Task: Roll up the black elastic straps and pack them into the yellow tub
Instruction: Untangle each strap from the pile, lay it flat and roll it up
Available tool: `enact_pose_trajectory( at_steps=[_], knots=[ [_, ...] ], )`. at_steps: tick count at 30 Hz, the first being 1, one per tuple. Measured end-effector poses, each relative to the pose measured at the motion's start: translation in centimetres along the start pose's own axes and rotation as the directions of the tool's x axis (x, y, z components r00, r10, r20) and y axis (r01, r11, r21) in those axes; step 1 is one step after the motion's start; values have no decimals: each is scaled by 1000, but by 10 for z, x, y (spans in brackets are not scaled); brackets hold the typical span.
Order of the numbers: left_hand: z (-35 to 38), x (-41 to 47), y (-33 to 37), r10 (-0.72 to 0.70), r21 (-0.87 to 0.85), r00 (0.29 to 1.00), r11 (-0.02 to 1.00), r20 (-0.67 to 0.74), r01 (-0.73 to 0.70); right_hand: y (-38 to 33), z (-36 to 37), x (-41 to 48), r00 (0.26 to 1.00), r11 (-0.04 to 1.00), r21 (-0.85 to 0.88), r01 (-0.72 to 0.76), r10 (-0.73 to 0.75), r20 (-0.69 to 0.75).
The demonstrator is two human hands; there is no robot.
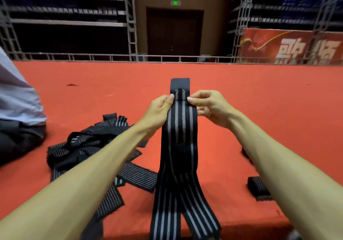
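Black striped strap, raised over the red carpet, pinched near its far end by left hand and right hand. Fold the plain tab square, roll tight, keep edges flush. No yellow tub visible.

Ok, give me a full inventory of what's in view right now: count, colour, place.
held strap: one, black with grey stripes, stretched upward, centre foreground.
carpet: one, red, under everything.
loose straps: tangled pile, count unclear, black with grey stripes, on the carpet at left.
rolled strap: one, black with grey stripes, on the carpet at lower right.
other person: one, pale top, dark trousers, left edge.
door: one, dark, far wall, centre.
banner: one, red with pale characters, far right.
yellow tub: none in view.
left hand: one, bare, pinches the held strap's left edge.
right hand: one, bare, pinches its right edge.
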State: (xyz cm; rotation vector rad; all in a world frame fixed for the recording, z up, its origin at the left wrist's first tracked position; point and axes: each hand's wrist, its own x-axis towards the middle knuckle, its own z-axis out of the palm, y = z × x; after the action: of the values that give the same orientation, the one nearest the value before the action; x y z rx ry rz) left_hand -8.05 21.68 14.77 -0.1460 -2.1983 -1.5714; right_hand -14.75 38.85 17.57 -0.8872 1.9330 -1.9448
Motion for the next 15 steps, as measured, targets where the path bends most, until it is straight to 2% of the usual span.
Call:
enact_pose_trajectory(
  at_steps=[2, 4, 10, 12, 15],
  knots=[
    [-3, -17, 25, -55, -156, 992, 985, 111, 72, -18, -3, -21, 997, 999, 43, -4, 1, 79],
    [-4, -31, 50, -101, -244, 974, 958, 201, 150, -34, -3, -35, 994, 997, 77, 24, -32, 105],
    [-8, -33, 93, -151, -402, 952, 881, 266, 252, -56, -1, -41, 994, 981, 169, 94, -104, 47],
    [-4, -27, 82, -208, -367, 955, 888, 213, 276, -48, -1, -36, 998, 988, 140, 59, -63, 21],
    [14, -17, 30, -283, -129, 958, 949, 56, 288, -7, 1, -26, 998, 998, -29, -63, 62, -19]
  ],
)
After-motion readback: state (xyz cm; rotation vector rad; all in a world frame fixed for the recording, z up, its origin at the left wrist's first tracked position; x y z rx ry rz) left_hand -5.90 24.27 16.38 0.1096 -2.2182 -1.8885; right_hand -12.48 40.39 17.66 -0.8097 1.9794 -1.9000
